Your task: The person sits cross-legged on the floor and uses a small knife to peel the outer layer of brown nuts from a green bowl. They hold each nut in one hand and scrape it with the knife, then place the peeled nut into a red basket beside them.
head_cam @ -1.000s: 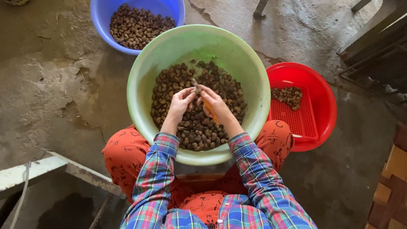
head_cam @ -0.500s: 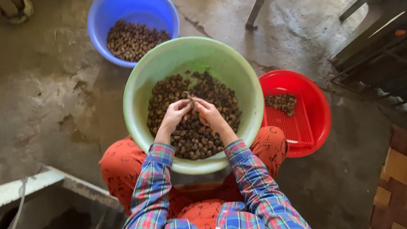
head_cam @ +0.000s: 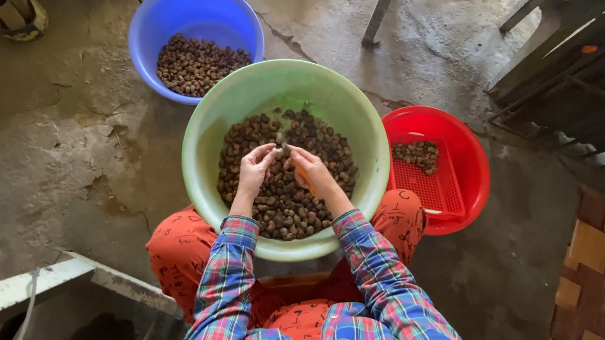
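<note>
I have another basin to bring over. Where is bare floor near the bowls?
Bare concrete lies left of the green bowl, below the blue bowl. More lies behind the red bowl, toward the metal leg. It is crowded where the three bowls meet and around both hands.

A blue basin (head_cam: 147,29) of brown nuts and a red basket (head_cam: 474,163) flank the work on cracked concrete floor (head_cam: 42,140).

Your three tubs, the green basin (head_cam: 206,140), blue basin (head_cam: 157,19) and red basket (head_cam: 465,144), all look like smooth, slightly glossy plastic. The floor (head_cam: 50,133) is rough, cracked matt concrete, and your plaid sleeves (head_cam: 374,271) are soft woven cloth.
</note>
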